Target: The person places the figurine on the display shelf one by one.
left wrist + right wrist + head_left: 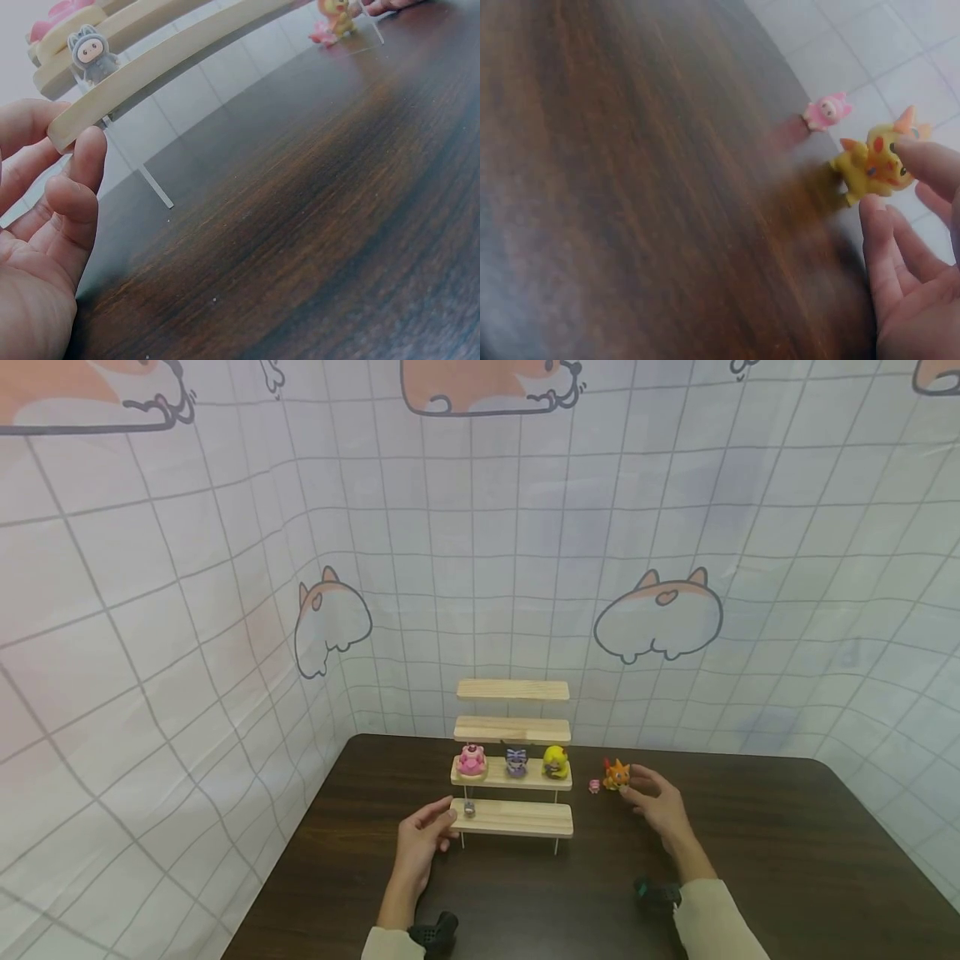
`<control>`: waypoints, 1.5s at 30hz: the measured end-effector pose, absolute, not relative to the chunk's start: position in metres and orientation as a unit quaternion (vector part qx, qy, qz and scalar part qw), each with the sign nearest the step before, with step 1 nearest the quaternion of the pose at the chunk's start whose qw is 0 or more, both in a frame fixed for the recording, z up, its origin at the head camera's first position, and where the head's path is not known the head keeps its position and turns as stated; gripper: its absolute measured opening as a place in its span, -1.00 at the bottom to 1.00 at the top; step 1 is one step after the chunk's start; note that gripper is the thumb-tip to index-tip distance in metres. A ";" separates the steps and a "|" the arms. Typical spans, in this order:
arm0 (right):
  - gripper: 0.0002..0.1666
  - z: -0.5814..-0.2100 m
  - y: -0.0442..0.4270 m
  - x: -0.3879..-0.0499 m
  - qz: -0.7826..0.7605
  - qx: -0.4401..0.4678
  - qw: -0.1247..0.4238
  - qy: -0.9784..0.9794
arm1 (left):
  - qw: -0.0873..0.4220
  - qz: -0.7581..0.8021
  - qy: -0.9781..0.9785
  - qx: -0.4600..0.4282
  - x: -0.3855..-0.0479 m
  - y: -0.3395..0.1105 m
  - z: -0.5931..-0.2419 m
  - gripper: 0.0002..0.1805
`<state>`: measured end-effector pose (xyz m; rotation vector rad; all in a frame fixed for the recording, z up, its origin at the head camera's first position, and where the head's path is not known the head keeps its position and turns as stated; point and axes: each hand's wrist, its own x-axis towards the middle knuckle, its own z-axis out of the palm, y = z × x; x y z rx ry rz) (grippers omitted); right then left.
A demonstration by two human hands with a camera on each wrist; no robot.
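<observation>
In the head view my left hand [420,839] pinches the left end of the lowest wooden shelf [521,818]. A small grey figurine in a hooded suit [91,56] stands on that shelf, close to my fingers. My right hand [662,806] is at the right of the stand, its fingertips on either side of a yellow-orange figurine with pointed ears [874,161], which it pinches on the dark table. Beside that one stands a tiny pink figurine [827,112], apart from the hand.
On the shelf above [495,774] are a pink figurine [472,761], a purple one [516,762] and a yellow one [555,762]. Two higher shelves [513,690] rise behind. The dark table [540,902] ends at a grid-patterned cloth backdrop [525,527].
</observation>
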<state>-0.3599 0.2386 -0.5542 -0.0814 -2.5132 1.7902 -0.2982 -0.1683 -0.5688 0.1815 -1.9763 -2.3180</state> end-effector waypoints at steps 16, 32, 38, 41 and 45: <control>-0.21 -0.557 0.236 -0.371 0.560 -0.022 0.025 -0.828 | 0.048 -0.761 -0.644 0.064 -0.298 -0.167 -0.567 -0.57; -0.22 -0.558 0.234 -0.372 0.565 -0.031 0.029 -0.824 | 0.048 -0.761 -0.643 0.066 -0.298 -0.167 -0.568 -0.57; -0.19 -0.561 0.235 -0.372 0.574 -0.032 0.026 -0.818 | 0.048 -0.758 -0.647 0.064 -0.298 -0.168 -0.569 -0.56; -0.20 -0.563 0.235 -0.372 0.580 -0.036 0.026 -0.813 | 0.047 -0.759 -0.646 0.063 -0.299 -0.168 -0.569 -0.56; -0.19 -0.564 0.236 -0.370 0.585 -0.041 0.032 -0.809 | 0.047 -0.760 -0.646 0.063 -0.298 -0.168 -0.569 -0.56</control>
